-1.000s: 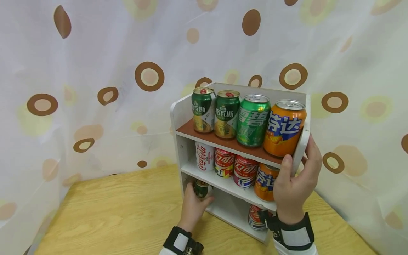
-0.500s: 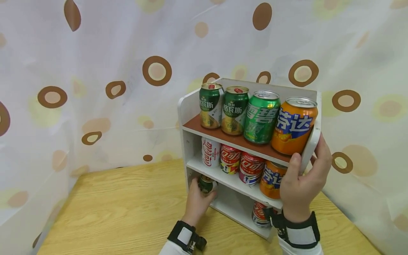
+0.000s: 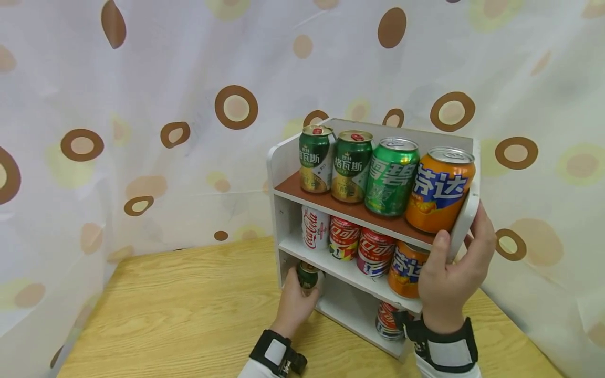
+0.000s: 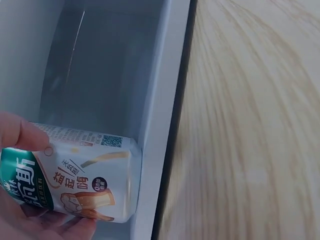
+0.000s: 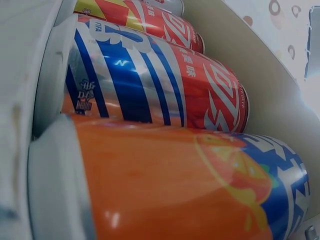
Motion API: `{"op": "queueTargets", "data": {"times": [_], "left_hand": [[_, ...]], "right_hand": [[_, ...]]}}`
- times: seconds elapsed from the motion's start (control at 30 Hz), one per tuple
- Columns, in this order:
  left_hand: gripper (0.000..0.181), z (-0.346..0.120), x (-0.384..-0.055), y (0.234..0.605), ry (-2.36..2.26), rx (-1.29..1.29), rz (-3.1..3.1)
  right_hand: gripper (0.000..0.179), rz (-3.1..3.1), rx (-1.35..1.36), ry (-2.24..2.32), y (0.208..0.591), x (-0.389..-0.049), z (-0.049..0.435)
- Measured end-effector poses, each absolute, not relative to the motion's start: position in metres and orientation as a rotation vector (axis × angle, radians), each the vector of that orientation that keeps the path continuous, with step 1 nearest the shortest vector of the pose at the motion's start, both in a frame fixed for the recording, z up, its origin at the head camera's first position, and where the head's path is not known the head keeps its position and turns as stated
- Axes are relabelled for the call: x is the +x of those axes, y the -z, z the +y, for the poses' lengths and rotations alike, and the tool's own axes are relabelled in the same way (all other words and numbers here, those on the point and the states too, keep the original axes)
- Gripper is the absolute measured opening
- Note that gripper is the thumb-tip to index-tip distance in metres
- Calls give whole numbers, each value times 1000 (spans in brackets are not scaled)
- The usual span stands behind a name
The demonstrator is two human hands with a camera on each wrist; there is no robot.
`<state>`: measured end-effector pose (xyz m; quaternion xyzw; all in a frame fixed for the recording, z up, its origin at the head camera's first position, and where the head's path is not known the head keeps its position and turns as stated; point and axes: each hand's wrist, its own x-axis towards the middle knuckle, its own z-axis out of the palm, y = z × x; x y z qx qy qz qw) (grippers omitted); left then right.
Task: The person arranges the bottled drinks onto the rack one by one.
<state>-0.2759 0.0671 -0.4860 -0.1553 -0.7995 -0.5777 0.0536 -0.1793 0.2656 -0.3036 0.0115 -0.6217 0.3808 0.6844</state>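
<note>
On the bottom tier of the white shelf (image 3: pixel 347 269), at its left end, my left hand (image 3: pixel 295 305) grips a green and white drink can (image 3: pixel 308 276). The left wrist view shows this can (image 4: pixel 92 175) with thumb and fingers round its upper part and its base at the shelf board. My right hand (image 3: pixel 452 281) holds the shelf's right side panel, thumb in front and fingers behind. The right wrist view looks along the middle tier, at an orange soda can (image 5: pixel 165 180) and a red, blue and silver cola can (image 5: pixel 150 75).
Two green-gold cans (image 3: pixel 350 168), a green soda can (image 3: pixel 391 177) and an orange can (image 3: pixel 439 190) line the top tier. Middle-tier cans include a white cola can (image 3: pixel 314 227). A red can (image 3: pixel 388 320) stands bottom right. A wooden table (image 3: pixel 189 310) lies below, a patterned curtain (image 3: pixel 165 63) behind.
The head view has shifted, so the shelf and both hands appear farther right in the picture. Both hands keep their holds on the can and the side panel.
</note>
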Motion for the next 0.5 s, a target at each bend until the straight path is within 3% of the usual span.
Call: {"op": "queueTargets", "data": {"times": [0.5], "left_hand": [[71, 66, -275, 488, 1671, -477, -2458]], "right_hand": [[50, -1404, 21, -842, 303, -178, 264]]}}
